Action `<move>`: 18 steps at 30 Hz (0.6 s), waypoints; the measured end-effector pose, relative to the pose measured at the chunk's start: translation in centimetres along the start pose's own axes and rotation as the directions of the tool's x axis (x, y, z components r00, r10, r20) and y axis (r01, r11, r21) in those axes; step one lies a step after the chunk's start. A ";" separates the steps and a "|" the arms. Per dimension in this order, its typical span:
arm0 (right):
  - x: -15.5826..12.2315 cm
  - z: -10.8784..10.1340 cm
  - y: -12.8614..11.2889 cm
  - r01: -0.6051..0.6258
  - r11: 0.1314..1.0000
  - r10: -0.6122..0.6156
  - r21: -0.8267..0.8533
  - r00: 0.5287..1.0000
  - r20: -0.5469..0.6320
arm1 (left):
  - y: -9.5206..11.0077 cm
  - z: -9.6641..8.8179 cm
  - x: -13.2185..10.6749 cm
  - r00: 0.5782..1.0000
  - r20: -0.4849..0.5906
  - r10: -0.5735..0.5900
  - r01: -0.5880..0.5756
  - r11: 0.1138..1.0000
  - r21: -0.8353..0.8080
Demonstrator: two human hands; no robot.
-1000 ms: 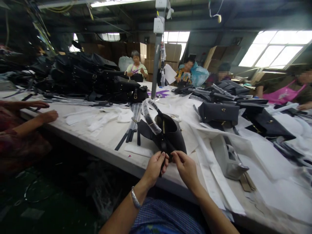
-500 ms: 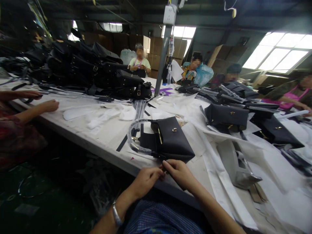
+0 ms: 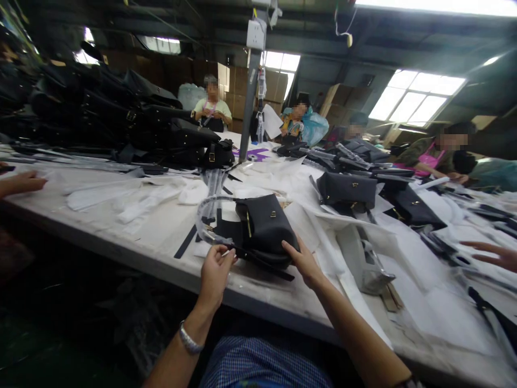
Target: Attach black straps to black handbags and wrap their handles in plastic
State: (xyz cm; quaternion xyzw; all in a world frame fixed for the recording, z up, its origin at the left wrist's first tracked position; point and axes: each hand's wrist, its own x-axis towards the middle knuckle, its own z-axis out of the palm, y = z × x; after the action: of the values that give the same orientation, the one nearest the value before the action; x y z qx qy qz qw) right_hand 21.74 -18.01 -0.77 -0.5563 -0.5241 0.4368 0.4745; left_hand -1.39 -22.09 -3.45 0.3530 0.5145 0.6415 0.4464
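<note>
A small black handbag (image 3: 264,226) with gold fittings lies on the white worktable (image 3: 169,229) in front of me, its handle (image 3: 204,215) wrapped in clear plastic. My left hand (image 3: 215,272) is closed, pinching a thin black strap (image 3: 258,257) at the bag's near left corner. My right hand (image 3: 304,262) rests on the bag's right end, fingers curled against it.
More black handbags (image 3: 347,188) lie to the right and are stacked high at the far left (image 3: 133,124). White paper strips (image 3: 363,302) and loose straps cover the table. A pole (image 3: 248,91) stands mid-table. Other people sit around; one person's hand (image 3: 490,254) reaches in at right, another (image 3: 22,182) at left.
The bag was raised in front of me a second ago; it now lies on the table. My hands have parted, left to its corner strap, right to its right end.
</note>
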 end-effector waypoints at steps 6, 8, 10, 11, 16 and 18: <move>-5.7 0.3 -1.1 -0.138 0.916 0.166 0.377 0.985 -0.041 | 7.0 5.3 0.4 0.950 0.177 0.255 -0.254 0.967 -0.029; -8.8 0.8 -0.6 -0.176 0.835 0.190 0.521 0.981 0.027 | 8.8 7.0 -0.6 0.891 0.309 0.333 -0.359 0.933 0.031; -11.4 1.1 0.7 -0.233 0.772 0.231 0.591 0.970 0.081 | 9.4 8.1 -2.2 0.834 0.439 0.335 -0.425 0.897 0.123; -12.5 1.0 1.5 -0.260 0.766 0.260 0.588 0.962 0.086 | 9.3 8.3 -3.1 0.809 0.496 0.315 -0.443 0.881 0.164; -15.3 -2.4 4.5 -0.266 0.949 0.274 0.166 0.961 -0.024 | 7.2 8.1 -5.3 0.740 0.618 0.266 -0.485 0.847 0.216; -16.1 -3.8 5.0 -0.156 0.981 0.150 -0.111 0.987 -0.054 | 7.0 8.3 -5.7 0.708 0.655 0.263 -0.496 0.846 0.197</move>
State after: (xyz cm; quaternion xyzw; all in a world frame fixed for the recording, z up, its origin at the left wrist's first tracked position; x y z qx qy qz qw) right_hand 25.23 -34.31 -5.20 -0.6311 -0.4932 0.4284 0.4183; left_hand 6.70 -25.04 5.25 0.7140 0.3667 0.4678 0.3701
